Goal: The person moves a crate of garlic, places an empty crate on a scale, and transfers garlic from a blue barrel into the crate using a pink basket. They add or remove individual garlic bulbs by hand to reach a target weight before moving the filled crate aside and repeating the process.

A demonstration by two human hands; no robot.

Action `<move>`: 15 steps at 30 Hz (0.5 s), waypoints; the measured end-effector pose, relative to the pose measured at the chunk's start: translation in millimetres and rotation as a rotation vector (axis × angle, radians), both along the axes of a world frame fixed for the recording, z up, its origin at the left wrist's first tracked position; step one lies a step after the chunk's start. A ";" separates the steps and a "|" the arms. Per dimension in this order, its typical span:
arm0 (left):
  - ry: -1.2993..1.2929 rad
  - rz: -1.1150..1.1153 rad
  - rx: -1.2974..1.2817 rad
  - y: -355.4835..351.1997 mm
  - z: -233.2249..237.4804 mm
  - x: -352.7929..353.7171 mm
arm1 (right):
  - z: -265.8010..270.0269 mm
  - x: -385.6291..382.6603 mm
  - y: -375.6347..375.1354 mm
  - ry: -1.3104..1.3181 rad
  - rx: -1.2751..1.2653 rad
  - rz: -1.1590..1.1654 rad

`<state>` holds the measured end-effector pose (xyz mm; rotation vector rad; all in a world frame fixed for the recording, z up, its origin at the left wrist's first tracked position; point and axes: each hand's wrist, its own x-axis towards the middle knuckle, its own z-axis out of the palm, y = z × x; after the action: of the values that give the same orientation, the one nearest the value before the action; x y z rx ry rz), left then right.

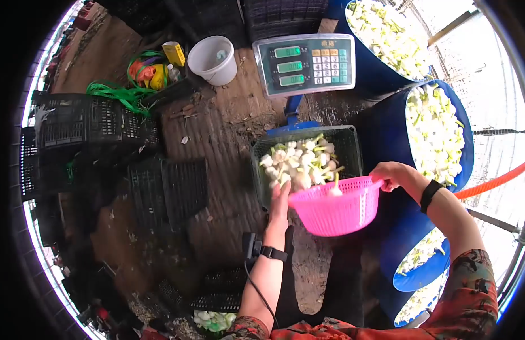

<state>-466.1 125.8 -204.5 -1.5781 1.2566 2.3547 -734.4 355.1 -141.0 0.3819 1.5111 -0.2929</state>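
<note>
A pink plastic basket (337,212) hangs in front of me, tilted toward the scale, with one white, green-stemmed bulb (335,191) visible at its rim. My right hand (388,174) has its fingers closed round the right side of the rim. At the left side, my left hand (280,203) holds the rim, its fingers pointing forward and partly hidden. Just beyond the basket sits a dark green crate (358,148) on the scale's platform, holding many white bulbs with pale green stems (299,161).
A digital scale display (305,65) stands behind the crate. Blue barrels (381,124) full of similar bulbs line the right. On the left are black crates (169,190), with a white bucket (214,59) and green strapping (118,93) farther back. An orange hose (494,180) runs at right.
</note>
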 end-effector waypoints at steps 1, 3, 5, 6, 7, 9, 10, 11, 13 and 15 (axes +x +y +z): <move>-0.057 -0.009 -0.104 8.6 3.3 1.1 | -4.8 3.7 15.0 -0.011 -0.009 -0.002; -0.182 -0.050 -0.029 30.1 12.4 5.6 | -15.3 12.6 46.4 0.124 -0.163 0.237; 0.027 0.009 0.444 61.9 38.2 6.0 | 11.9 32.0 79.5 0.191 -0.288 0.032; 0.034 0.054 0.420 82.9 70.2 0.3 | 34.5 46.6 101.6 0.248 -0.348 -0.155; 0.137 0.034 0.383 103.8 75.3 5.5 | 68.1 63.4 122.7 0.374 -0.309 -0.195; 0.295 -0.082 0.394 163.5 97.9 -4.2 | 110.5 111.3 209.5 0.681 -0.344 -0.397; 0.344 -0.147 0.414 193.4 124.7 -13.1 | 124.3 145.9 259.0 0.854 -0.448 -0.531; 0.379 -0.265 0.422 228.9 139.1 -19.0 | 148.6 175.9 305.2 0.779 -0.369 -0.810; 0.496 -0.517 0.542 310.4 149.8 -31.1 | 197.8 232.4 387.9 0.585 -0.298 -1.241; 0.647 -0.834 0.311 410.6 149.1 -46.2 | 216.4 292.7 472.4 0.508 -0.190 -1.402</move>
<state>-512.4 536.4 -55.4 -0.0993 1.1893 2.3065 -441.7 827.5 75.4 1.2476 1.4352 -1.7132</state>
